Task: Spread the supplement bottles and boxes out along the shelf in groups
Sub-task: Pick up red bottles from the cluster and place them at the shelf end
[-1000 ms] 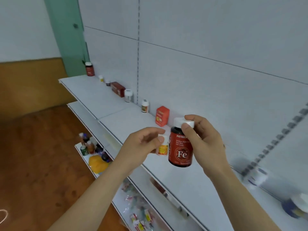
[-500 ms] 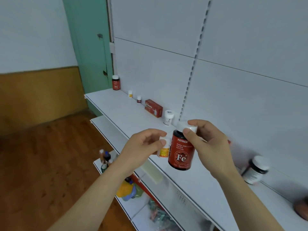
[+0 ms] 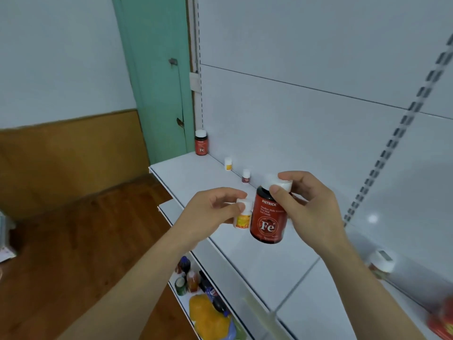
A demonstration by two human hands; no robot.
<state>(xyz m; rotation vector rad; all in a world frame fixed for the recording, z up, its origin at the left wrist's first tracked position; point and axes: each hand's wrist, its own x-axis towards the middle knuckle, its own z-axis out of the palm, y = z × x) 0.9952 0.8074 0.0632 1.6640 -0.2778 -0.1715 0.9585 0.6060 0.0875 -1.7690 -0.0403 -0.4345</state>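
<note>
Head view: the right hand (image 3: 311, 207) pinches the white cap of a large red bottle (image 3: 269, 217) marked "Fe", thumb in front and fingers behind, so the bottle hangs upright below the grip, just right of frame centre. Its long axis runs near vertical, tilted a little, with its base above the white shelf (image 3: 186, 175) and not touching it. The left hand (image 3: 208, 214) holds a small white bottle (image 3: 244, 215) with a yellow label, fingertips curled round its top; it sits just beside the big one, on its left, also upright and off the shelf.

The matching things lie up and to the left of both grips, along the back edge of the shelf: a second red Fe bottle (image 3: 201, 143) at the far end by the green door (image 3: 157, 77), then a small yellow-labelled bottle (image 3: 228, 164), then a small dark-labelled bottle (image 3: 245, 175) nearest the hands. Judging by labels, each held bottle likely belongs with its twin there. The left hand is the nearer to that end; the right would have to reach across it. More items sit blurred at lower right.
</note>
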